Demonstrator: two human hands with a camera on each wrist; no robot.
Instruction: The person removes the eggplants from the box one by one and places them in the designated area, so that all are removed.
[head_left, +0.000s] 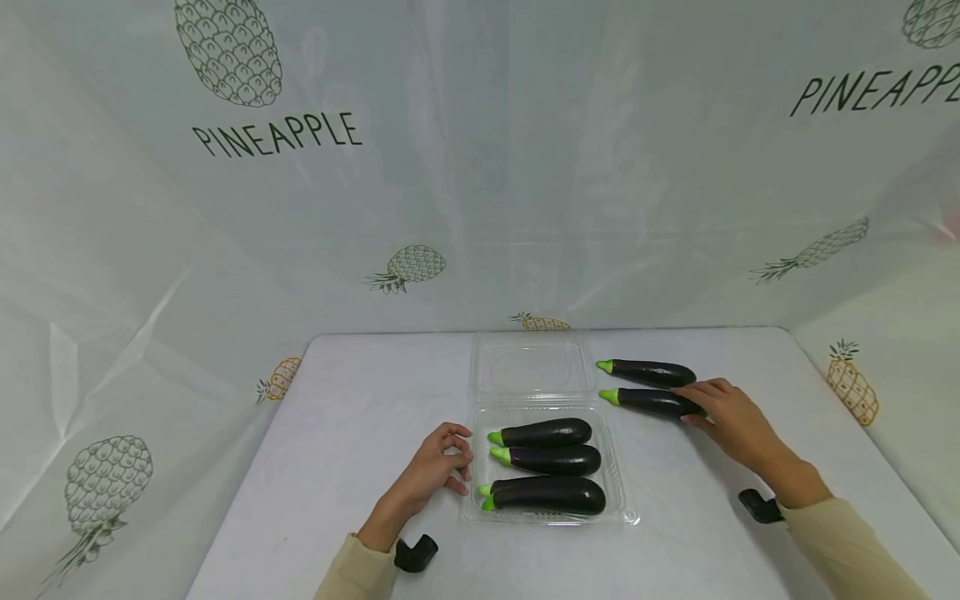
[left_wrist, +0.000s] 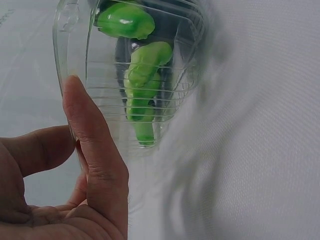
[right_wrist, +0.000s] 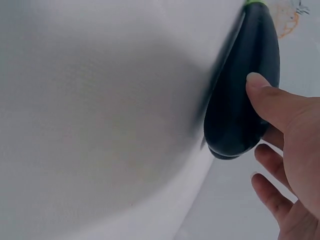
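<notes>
A clear plastic clamshell box [head_left: 617,467] lies with its lid [head_left: 534,367] folded back. Several dark eggplants [head_left: 551,495] with green stem ends fill its base in rows. At the box's left edge, my left hand [head_left: 437,462] pinches the rim between thumb and finger; the green stem ends [left_wrist: 142,75] show through the wall in the left wrist view. To the right of the box, my right hand [head_left: 731,417] grips the thick end of an eggplant [right_wrist: 240,95], thumb on top and a finger partly hidden behind. Another eggplant [head_left: 651,372] lies just behind that one.
All of this stands on a white-covered table [head_left: 360,400]. Pale sheeting [head_left: 480,192] printed with pineapples hangs behind and at the sides. A black piece [head_left: 416,553] shows by the left wrist, and another black piece [head_left: 761,506] by the right.
</notes>
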